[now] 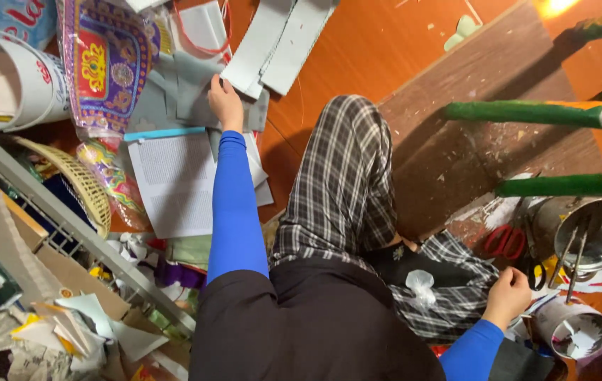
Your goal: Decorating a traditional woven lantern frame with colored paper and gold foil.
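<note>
I sit on an orange floor in checked trousers and blue sleeves. My left hand (225,102) is stretched out to the upper left and rests on a pile of grey felt-like pieces (182,99); whether the fingers grip a piece is unclear. Long grey strips (273,44) lie just beyond it, and a printed white sheet (174,180) lies under my forearm. My right hand (507,296) is closed in a loose fist by my knee at the lower right, next to a roll (570,330). A small crumpled clear plastic bit (421,283) lies on my lap.
Red-handled scissors (504,241) and a metal pot (597,233) with tools sit right. Green wrapped poles (527,113) cross a brown board (484,92). A patterned foil bag (107,63), a white bucket (11,77), a woven basket (82,180) and a wire rack (68,226) of paper scraps crowd the left.
</note>
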